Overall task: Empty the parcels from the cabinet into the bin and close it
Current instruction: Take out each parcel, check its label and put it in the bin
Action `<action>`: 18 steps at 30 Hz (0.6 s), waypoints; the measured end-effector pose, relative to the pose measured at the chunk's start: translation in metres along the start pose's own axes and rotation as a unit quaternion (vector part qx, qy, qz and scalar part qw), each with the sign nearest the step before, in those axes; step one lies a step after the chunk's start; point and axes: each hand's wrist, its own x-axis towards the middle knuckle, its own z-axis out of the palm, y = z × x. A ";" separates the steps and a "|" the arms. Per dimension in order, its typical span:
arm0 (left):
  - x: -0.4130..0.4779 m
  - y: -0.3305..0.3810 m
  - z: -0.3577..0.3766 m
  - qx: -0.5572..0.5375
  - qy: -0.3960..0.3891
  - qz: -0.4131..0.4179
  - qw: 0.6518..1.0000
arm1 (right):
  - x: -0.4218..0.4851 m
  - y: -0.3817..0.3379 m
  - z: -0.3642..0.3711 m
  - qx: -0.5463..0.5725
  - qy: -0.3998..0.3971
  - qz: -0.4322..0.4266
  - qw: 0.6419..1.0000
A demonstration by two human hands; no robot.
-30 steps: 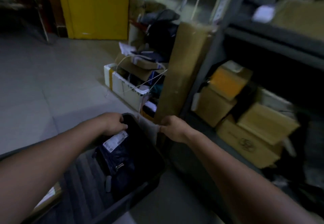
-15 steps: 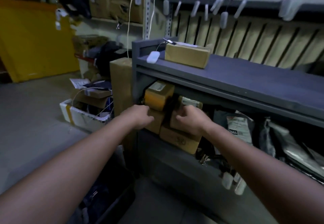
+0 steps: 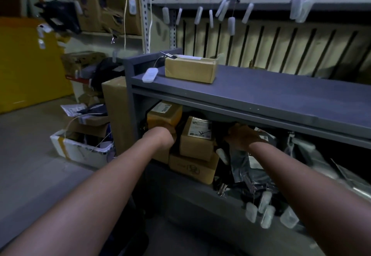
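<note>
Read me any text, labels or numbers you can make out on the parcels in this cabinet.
No text can be read here.
White label on the middle box: print and a dark scribble, too blurred.
Label on the orange-taped box: blurred.
Stamp on the bottom box: a faint mark, unreadable.
Label on the grey bag: too dark and blurred.

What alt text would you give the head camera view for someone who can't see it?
Two bare arms reach into a grey metal cabinet: the left hand beside stacked brown cardboard parcels, the right hand over grey plastic mailer bags. Another brown cardboard box sits on top.
</note>
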 end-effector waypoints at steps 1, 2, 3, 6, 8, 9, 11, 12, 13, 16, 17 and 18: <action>0.007 0.002 0.000 0.005 0.002 0.008 1.000 | 0.006 -0.001 0.002 0.014 0.004 -0.005 1.000; 0.017 0.004 0.001 0.001 0.006 0.016 1.000 | 0.013 -0.002 0.006 0.033 0.006 -0.014 0.999; 0.024 0.007 0.001 -0.013 0.010 0.027 1.000 | 0.018 -0.003 0.010 0.053 0.004 -0.024 0.998; 0.040 0.016 0.007 -0.052 -0.004 0.043 0.998 | 0.025 -0.010 0.020 0.145 -0.006 -0.039 0.989; 0.062 0.010 0.023 -0.065 -0.032 0.024 0.997 | 0.024 -0.016 0.027 0.212 -0.027 -0.019 0.977; 0.080 0.003 0.035 -0.079 -0.048 0.005 0.996 | 0.022 -0.019 0.031 0.244 -0.036 -0.010 0.969; 0.085 0.000 0.043 -0.138 -0.067 -0.021 0.988 | 0.023 -0.019 0.040 0.308 -0.037 0.003 0.951; 0.067 0.006 0.037 -0.177 -0.067 -0.022 0.982 | 0.024 -0.018 0.044 0.334 -0.033 0.009 0.942; 0.044 0.016 0.028 -0.215 -0.066 -0.018 0.974 | 0.023 -0.017 0.045 0.351 -0.031 0.009 0.936; 0.011 0.027 0.018 -0.273 -0.050 -0.007 0.961 | 0.006 -0.019 0.040 0.389 -0.025 -0.004 0.921; 0.005 0.026 0.017 -0.276 -0.040 -0.011 0.960 | 0.000 -0.020 0.038 0.397 -0.019 -0.009 0.918; 0.000 0.024 0.016 -0.277 -0.024 -0.016 0.961 | -0.006 -0.020 0.037 0.402 -0.010 -0.011 0.916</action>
